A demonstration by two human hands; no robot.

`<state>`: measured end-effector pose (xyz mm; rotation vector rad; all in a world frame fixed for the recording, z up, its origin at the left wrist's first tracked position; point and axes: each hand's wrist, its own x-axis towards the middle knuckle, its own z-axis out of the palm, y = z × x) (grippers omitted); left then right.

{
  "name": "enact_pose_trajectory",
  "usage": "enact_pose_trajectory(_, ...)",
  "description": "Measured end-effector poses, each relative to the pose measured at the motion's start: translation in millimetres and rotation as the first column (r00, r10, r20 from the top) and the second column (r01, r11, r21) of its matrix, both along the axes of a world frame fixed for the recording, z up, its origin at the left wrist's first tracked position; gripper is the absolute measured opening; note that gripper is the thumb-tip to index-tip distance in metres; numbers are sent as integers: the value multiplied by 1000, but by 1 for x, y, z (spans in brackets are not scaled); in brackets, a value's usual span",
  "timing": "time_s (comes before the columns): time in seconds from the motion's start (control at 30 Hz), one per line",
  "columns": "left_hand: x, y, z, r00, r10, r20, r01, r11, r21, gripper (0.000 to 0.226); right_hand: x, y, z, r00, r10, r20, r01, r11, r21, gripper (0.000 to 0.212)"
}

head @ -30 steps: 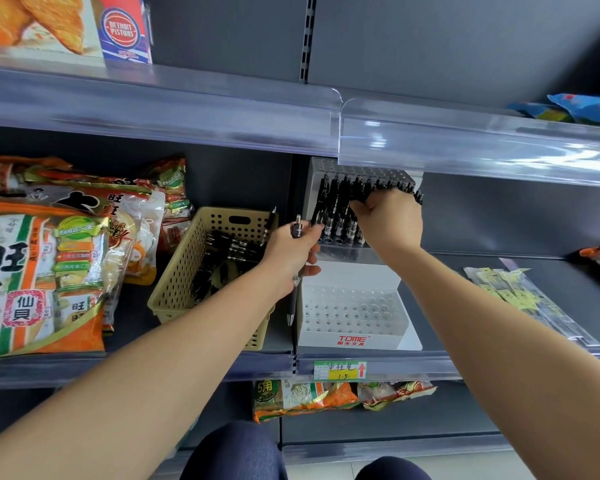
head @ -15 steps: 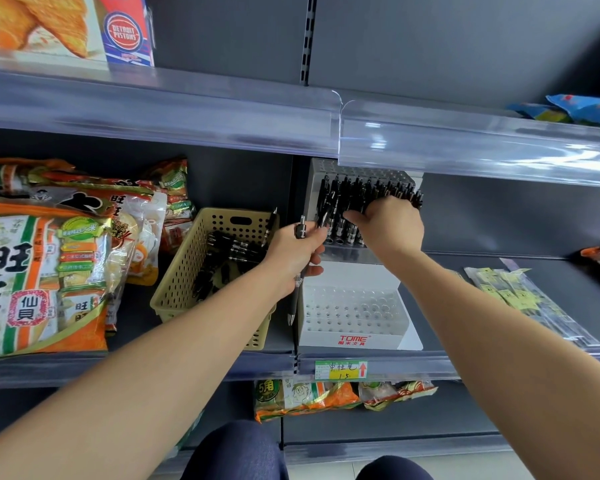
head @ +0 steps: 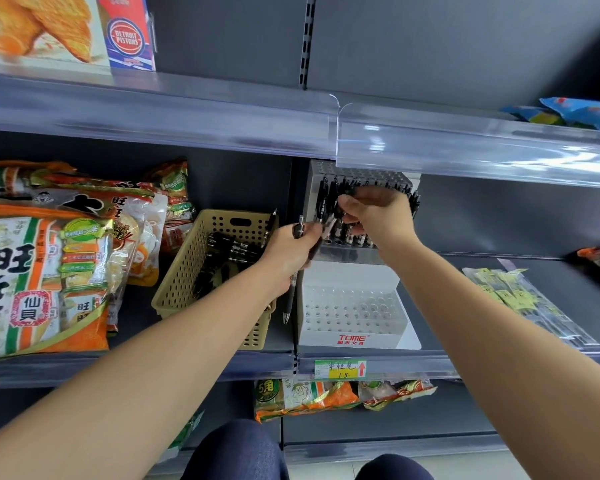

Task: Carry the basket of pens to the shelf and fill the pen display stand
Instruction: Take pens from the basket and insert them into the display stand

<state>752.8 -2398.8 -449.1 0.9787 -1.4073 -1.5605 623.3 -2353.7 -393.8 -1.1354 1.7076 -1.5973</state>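
Our left hand [head: 288,254] grips a black pen [head: 290,299] upright, tip down, just left of the pen display stand [head: 350,327]. Our right hand [head: 378,220] has its fingers curled at the stand's upper tier, among the racked pens [head: 355,239] (whether it pinches one, we cannot tell). The basket [head: 184,282] sits just left of the stand and holds loose pens [head: 229,251].

The right hand [head: 378,220] covers some pens [head: 323,202] in the stand [head: 347,306]. The shelf [head: 465,147] above hides the stand's top. The pen [head: 326,224] beside the left hand [head: 288,251] is blurry.
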Motion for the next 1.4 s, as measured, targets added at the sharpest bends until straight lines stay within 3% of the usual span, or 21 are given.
enact_pose_trajectory(0.13, 5, -4, -4, 992, 117, 51, -119, 993, 28, 21, -4, -6, 8, 936, -267, -229, 234, 959, -160, 9)
enact_pose_trajectory(0.27, 7, -2, -3, 992, 107, 70, -113, 990, 90, 48, -5, -8, 9, 834, -373, -406, 315, 927, -205, 20)
enact_pose_trajectory(0.47, 8, -8, -1, 997, 80, -19, -75, 978, 195, 21, -4, -12, 5, 716, -338, -611, 291, 940, -178, 22)
enact_pose_trajectory(0.57, 7, -7, -5, 996, 90, 3, -89, 985, 145, 16, -3, -15, 7, 667, -329, -669, 303, 939, -160, 40)
enact_pose_trajectory(0.77, 7, -5, -7, 997, 74, 32, -74, 997, -5, 9, -3, -18, -4, 651, -254, -715, 254, 961, -110, 14)
enact_pose_trajectory(0.9, 7, -6, -6, 997, 75, 12, -74, 996, -55, 5, 0, -18, -10, 674, -271, -688, 274, 956, -107, 18)
enact_pose_trajectory(1.03, 10, -5, -3, 997, 73, -9, -74, 995, -70, 7, 1, -19, -17, 604, -257, -755, 344, 938, -44, 25)
enact_pose_trajectory(1.4, 14, -3, 3, 997, 79, -9, -80, 994, -77, 5, 2, -18, -22, 570, -261, -779, 390, 920, -23, 28)
